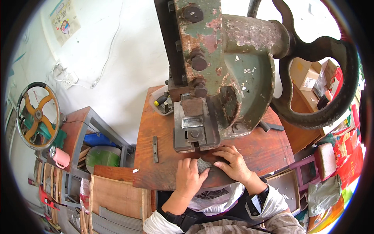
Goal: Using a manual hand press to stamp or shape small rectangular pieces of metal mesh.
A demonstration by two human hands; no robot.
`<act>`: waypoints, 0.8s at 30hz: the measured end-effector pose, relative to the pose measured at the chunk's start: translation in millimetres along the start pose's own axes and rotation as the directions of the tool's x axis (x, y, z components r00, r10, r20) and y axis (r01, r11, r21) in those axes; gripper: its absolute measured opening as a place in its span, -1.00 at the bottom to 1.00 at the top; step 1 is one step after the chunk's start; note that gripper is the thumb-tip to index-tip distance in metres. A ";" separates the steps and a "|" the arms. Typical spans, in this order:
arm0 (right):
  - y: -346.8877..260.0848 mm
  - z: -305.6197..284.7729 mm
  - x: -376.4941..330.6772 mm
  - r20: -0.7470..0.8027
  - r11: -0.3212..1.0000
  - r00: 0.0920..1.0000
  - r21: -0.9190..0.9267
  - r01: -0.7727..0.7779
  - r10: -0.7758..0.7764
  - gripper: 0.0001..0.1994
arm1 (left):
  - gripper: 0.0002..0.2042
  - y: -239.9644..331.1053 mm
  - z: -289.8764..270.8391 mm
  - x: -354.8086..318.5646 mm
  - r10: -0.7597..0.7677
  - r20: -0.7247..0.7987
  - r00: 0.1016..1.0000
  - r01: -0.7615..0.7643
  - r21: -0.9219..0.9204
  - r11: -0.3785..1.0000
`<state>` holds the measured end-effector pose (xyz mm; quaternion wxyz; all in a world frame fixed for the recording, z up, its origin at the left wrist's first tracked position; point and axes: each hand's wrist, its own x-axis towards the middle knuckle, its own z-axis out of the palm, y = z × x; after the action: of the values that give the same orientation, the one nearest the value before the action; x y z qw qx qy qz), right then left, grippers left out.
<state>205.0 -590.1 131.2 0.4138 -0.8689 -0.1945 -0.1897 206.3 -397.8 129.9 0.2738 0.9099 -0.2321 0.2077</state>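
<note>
My left hand (189,176) rests at the front of the wooden table, its thumb and fingers bent around a small grey piece with a rough, ridged surface (201,165). The exact kind of this piece cannot be made out. To its right lies my right hand (235,163), palm down with fingers spread and slightly curved, its thumb close to the piece. Just beyond both hands stands an old green hand press (249,74) with chipped paint. On its steel die block (196,144), a shiny ridged metal plate (192,121) is visible beneath the ram.
A narrow metal bar (155,149) lies left on the table (144,171). Behind it sits a clear tub (152,102) holding a yellow-black tool. The press's large handwheel (286,89) overhangs at right. A wooden tray with grey strips (117,195) is at lower left, a white bag (218,204) below my hands.
</note>
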 end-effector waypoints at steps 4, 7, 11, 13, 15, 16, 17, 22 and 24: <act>0.4 1.2 -1.1 -0.019 1.000 1.000 -0.005 0.024 -0.025 -0.64 | -0.76 -7.4 -8.3 -9.3 -0.335 -0.082 0.939 0.271 -0.423 0.864; -2.3 3.4 -0.4 0.000 0.993 0.996 -0.079 0.093 -0.093 -0.63 | -0.88 -1.2 2.3 -5.6 -0.029 -0.161 0.987 0.024 -0.033 0.999; -8.3 7.3 4.1 0.025 0.974 0.993 -0.190 0.121 -0.119 -0.70 | -0.93 6.5 7.2 -2.0 -0.072 -0.150 0.986 0.087 0.094 0.992; -10.9 7.3 6.0 0.039 0.978 0.995 -0.185 0.099 -0.093 -0.71 | -0.93 2.9 7.2 -0.9 -0.075 -0.172 0.982 0.080 0.023 0.997; -10.0 6.6 5.9 0.042 0.978 0.995 -0.182 0.099 -0.093 -0.71 | -0.89 -4.5 6.6 -2.8 -0.055 -0.213 0.976 0.040 -0.074 0.997; -9.7 8.2 6.3 0.044 0.979 0.994 -0.174 0.104 -0.098 -0.72 | -0.89 -6.9 5.4 -5.3 -0.058 -0.213 0.975 0.044 -0.071 0.997; -7.9 9.5 6.3 0.047 0.980 0.994 -0.169 0.107 -0.101 -0.72 | -0.85 -8.7 3.9 -8.2 -0.153 -0.177 0.972 0.107 -0.242 0.964; -14.7 16.1 11.8 0.257 0.965 0.931 0.116 0.236 -0.259 -0.65 | -0.78 -2.8 -14.2 -14.7 -0.349 -0.028 0.937 0.269 -0.582 0.767; -21.0 15.9 15.8 0.331 0.962 0.903 0.086 0.260 -0.274 -0.51 | -0.80 -7.1 -24.5 -25.0 -0.472 -0.044 0.881 0.316 -0.686 0.655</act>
<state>210.7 -562.4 143.2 0.3614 -0.8451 -0.3840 -0.0881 183.9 -370.2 133.1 0.6398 0.7527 -0.0545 0.1456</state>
